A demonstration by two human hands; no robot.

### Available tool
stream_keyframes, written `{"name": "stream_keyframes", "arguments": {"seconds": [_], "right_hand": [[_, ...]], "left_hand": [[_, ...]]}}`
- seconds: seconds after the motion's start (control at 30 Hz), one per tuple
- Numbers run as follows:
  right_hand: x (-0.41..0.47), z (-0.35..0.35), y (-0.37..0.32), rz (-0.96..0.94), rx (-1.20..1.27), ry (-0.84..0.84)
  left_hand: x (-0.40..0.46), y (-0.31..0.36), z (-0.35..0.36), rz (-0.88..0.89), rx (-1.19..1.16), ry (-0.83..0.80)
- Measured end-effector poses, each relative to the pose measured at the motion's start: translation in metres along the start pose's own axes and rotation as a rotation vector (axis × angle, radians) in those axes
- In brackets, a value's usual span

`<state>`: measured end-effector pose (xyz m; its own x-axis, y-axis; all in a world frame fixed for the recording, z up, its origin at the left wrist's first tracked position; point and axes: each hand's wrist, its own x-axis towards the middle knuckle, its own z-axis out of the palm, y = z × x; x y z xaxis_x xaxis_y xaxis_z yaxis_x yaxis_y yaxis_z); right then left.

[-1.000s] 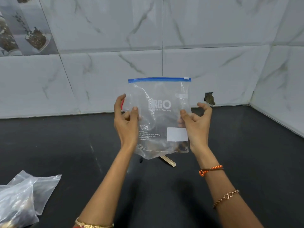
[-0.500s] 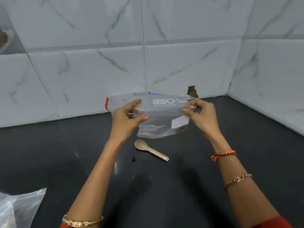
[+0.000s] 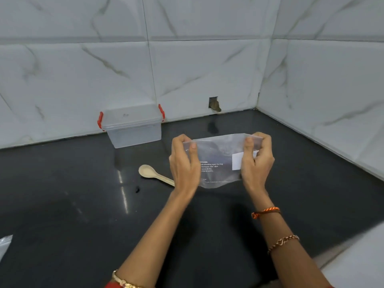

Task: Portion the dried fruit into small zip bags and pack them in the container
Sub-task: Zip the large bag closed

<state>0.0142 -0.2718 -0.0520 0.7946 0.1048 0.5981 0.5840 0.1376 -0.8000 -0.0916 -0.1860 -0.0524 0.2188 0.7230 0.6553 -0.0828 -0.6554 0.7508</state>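
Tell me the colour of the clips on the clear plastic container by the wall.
Red. The clips on the lidded container show best in the head view.

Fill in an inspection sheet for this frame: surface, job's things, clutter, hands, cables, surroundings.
Surface: dark glossy counter, with light glare streaks.
Job's things: clear zip bag, printed, held above the counter; lidded clear container with red clips, by the back wall; pale spoon lying flat on the counter.
Clutter: small dark bit near the spoon; plastic bag corner at the left edge.
Hands: left hand and right hand each grip the bag's top corners.
Cables: nothing seen.
Surroundings: white marbled wall tiles; a hole low in the back wall.
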Motion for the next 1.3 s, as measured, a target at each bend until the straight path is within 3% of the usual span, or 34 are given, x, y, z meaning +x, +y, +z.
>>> {"name": "stream_keyframes", "arguments": {"seconds": [0.2,0.4,0.47,0.57,0.7,0.97,1.13,1.3], "right_hand": [[0.023,-0.046,0.039,-0.05,0.085,-0.081],[0.058,-0.079,0.078,-0.193,-0.007,-0.206],[0.065,-0.098,0.094,-0.295,-0.108,-0.34],[0.065,-0.122,0.109,-0.414,-0.306,-0.554],[0.058,-0.13,0.105,-0.479,-0.539,-0.708],[0.051,-0.135,0.096,-0.262,-0.597,-0.782],[0.038,-0.122,0.068,-0.316,-0.418,-0.585],[0.015,-0.078,0.03,-0.301,-0.087,-0.492]], "left_hand": [[-0.027,-0.004,0.043,0.126,0.024,-0.021],[-0.03,-0.012,0.06,0.393,0.314,-0.041],[-0.036,-0.014,0.058,0.509,0.402,-0.145],[-0.052,-0.015,0.051,0.636,0.552,-0.441],[-0.072,-0.012,0.046,0.541,0.714,-0.635],[-0.08,0.005,0.048,0.424,0.702,-0.559],[-0.077,0.011,0.043,0.357,0.53,-0.41],[-0.067,0.011,0.023,0.116,0.386,-0.222]]}}
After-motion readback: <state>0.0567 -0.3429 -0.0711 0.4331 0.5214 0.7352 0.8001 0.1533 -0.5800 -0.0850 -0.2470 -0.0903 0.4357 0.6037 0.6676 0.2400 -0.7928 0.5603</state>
